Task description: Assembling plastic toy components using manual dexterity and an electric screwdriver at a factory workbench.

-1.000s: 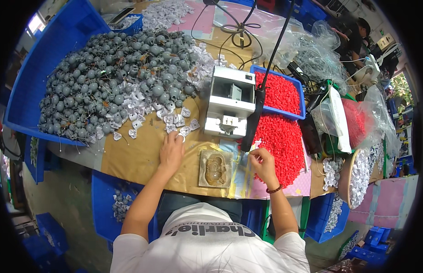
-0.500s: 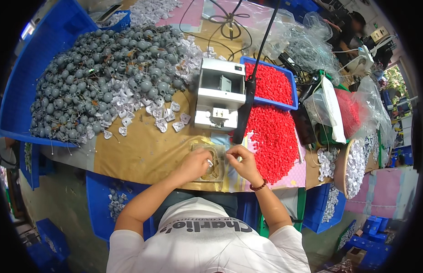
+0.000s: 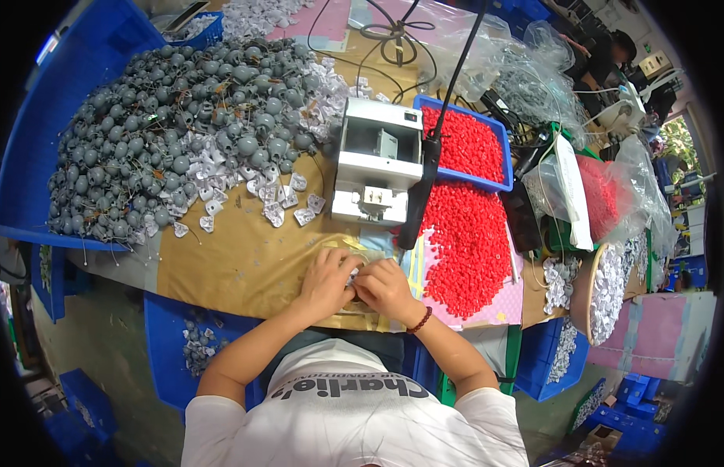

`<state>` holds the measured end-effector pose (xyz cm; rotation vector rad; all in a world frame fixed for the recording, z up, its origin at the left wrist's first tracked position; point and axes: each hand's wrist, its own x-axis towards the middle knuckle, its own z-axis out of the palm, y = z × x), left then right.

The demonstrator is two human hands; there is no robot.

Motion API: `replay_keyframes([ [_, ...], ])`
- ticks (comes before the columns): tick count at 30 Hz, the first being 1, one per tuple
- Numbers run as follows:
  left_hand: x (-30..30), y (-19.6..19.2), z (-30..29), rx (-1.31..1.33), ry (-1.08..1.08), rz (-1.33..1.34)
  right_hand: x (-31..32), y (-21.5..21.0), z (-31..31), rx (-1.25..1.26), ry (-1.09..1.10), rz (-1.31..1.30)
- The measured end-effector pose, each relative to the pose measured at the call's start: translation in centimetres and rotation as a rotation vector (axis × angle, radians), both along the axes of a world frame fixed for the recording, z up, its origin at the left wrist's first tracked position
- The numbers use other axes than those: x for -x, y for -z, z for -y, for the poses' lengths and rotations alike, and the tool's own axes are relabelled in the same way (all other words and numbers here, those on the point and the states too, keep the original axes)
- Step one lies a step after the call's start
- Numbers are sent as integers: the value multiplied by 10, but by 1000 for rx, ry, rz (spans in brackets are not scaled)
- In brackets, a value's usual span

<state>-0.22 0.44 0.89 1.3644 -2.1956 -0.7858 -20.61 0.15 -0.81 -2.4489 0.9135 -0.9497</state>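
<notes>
My left hand (image 3: 328,282) is closed at the near edge of the table, its fingertips round a small white plastic piece (image 3: 353,275) that shows only in part. Against it from the right presses my right hand (image 3: 384,289), its fingers pinched together at the same piece. Whatever lies in the right fingertips is hidden. Under both hands is a taped square pad (image 3: 371,321), mostly covered by them. Just beyond stands a white and grey bench machine (image 3: 377,167). Small red plastic parts (image 3: 465,257) are heaped to the right of my hands.
Grey round parts with wires (image 3: 183,124) fill the left, spilling from a blue bin (image 3: 35,156). White plastic pieces (image 3: 288,194) lie beside them. A blue tray (image 3: 498,185) holds more red parts. A black upright bar (image 3: 421,187) stands by the machine. A person (image 3: 603,58) is at far right.
My right hand has moved left and down to meet the left hand; the two were apart before. My left hand has shifted slightly left and turned over the white piece.
</notes>
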Motion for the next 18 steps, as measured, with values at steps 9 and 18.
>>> replay_keyframes([
  [9, -62, -57, 162, 47, -91, -237, -1, -2, -8, 30, 66, -226],
  [18, -59, -26, 353, 463, -504, 710, -4, 3, -9, -77, 73, -97],
])
